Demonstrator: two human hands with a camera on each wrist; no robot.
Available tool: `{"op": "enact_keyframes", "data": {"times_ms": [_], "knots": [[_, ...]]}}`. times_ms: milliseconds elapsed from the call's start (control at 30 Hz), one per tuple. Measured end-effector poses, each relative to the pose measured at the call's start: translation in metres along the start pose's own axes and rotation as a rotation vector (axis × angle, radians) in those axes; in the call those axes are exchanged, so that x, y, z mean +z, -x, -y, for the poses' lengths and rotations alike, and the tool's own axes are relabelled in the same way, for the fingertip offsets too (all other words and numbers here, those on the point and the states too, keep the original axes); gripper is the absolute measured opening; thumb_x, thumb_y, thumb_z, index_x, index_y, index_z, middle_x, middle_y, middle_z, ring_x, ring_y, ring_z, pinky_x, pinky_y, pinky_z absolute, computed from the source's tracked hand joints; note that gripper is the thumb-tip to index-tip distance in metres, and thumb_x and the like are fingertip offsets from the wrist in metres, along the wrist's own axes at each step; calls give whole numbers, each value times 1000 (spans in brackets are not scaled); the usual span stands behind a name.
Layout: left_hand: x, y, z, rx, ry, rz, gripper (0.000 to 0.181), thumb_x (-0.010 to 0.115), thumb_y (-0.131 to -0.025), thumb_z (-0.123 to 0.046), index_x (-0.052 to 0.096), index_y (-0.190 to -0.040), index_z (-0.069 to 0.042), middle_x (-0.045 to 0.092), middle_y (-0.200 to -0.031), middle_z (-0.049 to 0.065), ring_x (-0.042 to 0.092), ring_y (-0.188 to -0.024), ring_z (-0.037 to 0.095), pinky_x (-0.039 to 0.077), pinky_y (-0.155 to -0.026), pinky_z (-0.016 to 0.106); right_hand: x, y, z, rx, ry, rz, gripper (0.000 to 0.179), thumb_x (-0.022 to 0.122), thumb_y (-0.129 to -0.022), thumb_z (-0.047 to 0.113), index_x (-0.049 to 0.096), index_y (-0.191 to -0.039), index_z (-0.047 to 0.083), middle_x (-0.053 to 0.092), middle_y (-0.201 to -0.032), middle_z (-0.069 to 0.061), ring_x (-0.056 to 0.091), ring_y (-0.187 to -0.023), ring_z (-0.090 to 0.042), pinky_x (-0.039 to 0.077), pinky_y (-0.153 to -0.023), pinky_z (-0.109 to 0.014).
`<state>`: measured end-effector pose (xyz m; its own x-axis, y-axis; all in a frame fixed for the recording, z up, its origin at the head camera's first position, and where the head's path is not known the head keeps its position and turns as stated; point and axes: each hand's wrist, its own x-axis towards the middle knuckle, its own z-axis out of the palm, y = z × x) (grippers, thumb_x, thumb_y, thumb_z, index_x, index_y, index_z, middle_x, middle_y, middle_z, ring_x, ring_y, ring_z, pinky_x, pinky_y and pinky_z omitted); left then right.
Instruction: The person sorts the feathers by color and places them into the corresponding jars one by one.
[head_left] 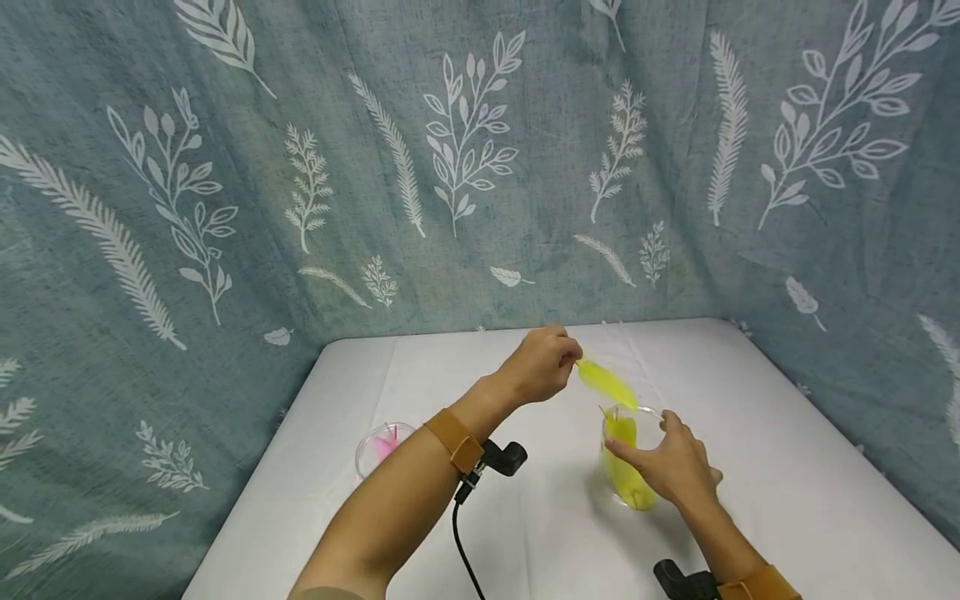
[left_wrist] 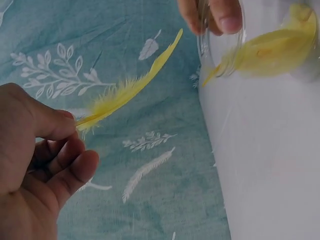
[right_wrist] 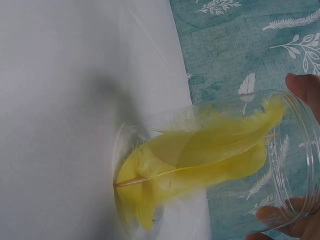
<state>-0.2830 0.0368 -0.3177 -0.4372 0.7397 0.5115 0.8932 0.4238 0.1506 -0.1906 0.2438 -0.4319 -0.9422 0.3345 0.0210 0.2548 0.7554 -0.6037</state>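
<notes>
My left hand pinches a yellow feather by its quill end between thumb and fingers. The feather slants down, its tip near the mouth of a clear jar. My right hand grips that jar near its rim, thumb on one side and fingers on the other. Inside the upright jar stand several yellow feathers; one quill end pokes up by the rim in the head view. In the left wrist view the held feather is apart from the jar.
A second clear round container with pink feathers stands on the left of the white table, partly behind my left forearm. A black cable hangs from the left wrist camera. Patterned teal cloth surrounds the table.
</notes>
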Motion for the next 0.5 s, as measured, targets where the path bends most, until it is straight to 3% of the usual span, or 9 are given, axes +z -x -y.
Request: {"op": "enact_keyframes", "data": {"times_ms": [100,500], "knots": [[7,-4,-5,5,-16,78,20,56,-93,1,74,-100,-4,62,-89,5,58,-80,13,43,-71,14,0,0,-1,2,-5,9,126,64,-63,82,25,-144,-6,41,-134,-32,42,-116,-52,29,-76,-73],[37,-22,-25,13,-78,291,20,57,-90,1,74,-96,-7,62,-88,2,59,-83,12,44,-72,14,-2,1,-1,-6,-4,14,125,62,-64,82,24,-143,-6,39,-134,-34,41,-116,-53,29,-76,-73]]}}
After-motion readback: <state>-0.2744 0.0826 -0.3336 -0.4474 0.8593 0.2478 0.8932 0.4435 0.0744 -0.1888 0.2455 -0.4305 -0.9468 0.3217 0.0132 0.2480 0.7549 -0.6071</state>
